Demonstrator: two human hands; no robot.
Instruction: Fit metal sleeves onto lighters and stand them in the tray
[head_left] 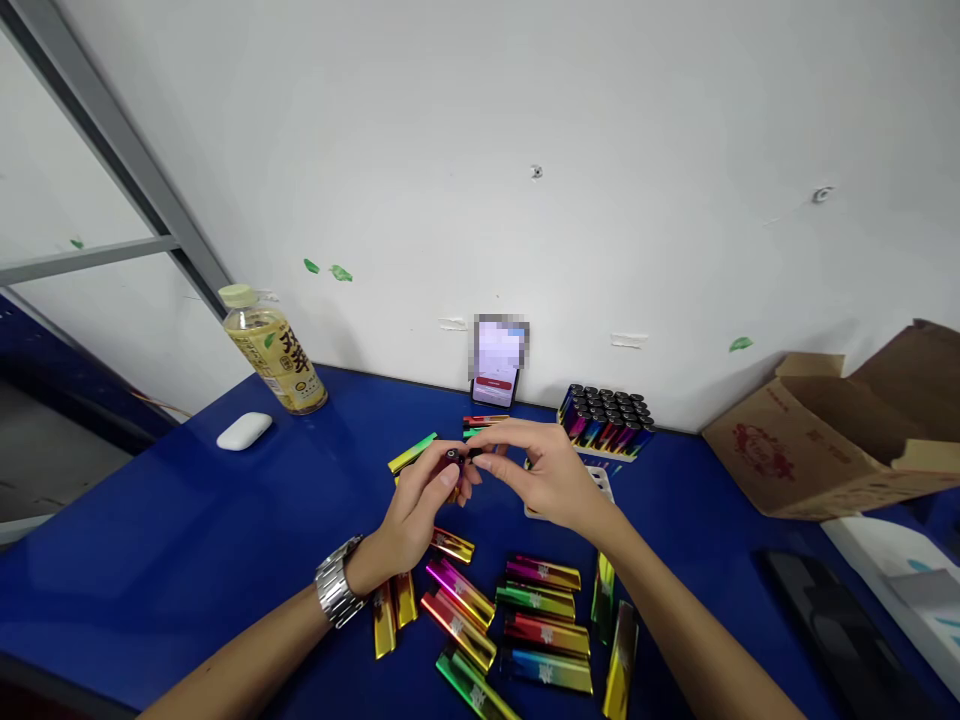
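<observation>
Above the middle of the table, my left hand (416, 505) is closed around a slim dark tube (453, 457) whose round black end faces up. My right hand (551, 470), coming from the right, pinches a tiny black piece (473, 453) between thumb and fingertip, right beside that end; whether the two touch, I cannot tell. Below my hands lie several shiny flat cases in graded metallic colours, among them a pink one (460, 592), a red one (547, 634) and a blue-gold one (551, 670). A white holder with holes (602, 480) is partly hidden behind my right hand.
Against the wall stands a phone (494, 385), with a rack of black-topped colourful tubes (606, 415) to its right. A drink bottle (274, 350) and a white earbud case (244, 431) are at left. An open cardboard box (795, 450) and a black object (825, 620) occupy the right.
</observation>
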